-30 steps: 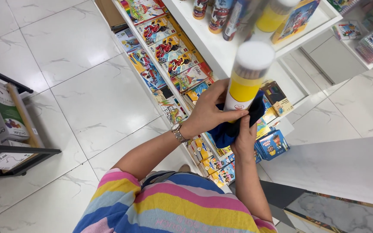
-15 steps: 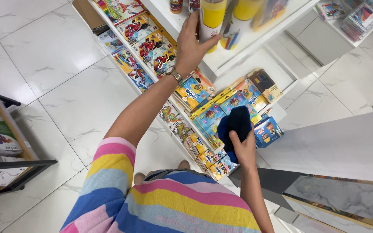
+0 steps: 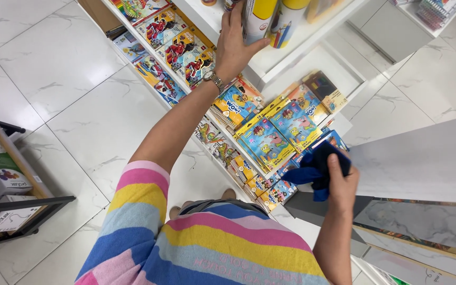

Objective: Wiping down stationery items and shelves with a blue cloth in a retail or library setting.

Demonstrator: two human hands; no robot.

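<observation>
On white shelf (image 3: 291, 53), left hand (image 3: 234, 45) grip around yellow tube (image 3: 258, 18); right hand (image 3: 341, 182) clutches blue cloth (image 3: 317, 166)

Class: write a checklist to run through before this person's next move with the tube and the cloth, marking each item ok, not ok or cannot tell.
1. Left hand grips the tube: ok.
2. Tube base resting on the shelf: cannot tell.
3. Tube apart from the next tube: not ok, they touch.
4. Right hand holds the blue cloth: ok.
5. Cloth clear of the boxes: cannot tell.
</observation>
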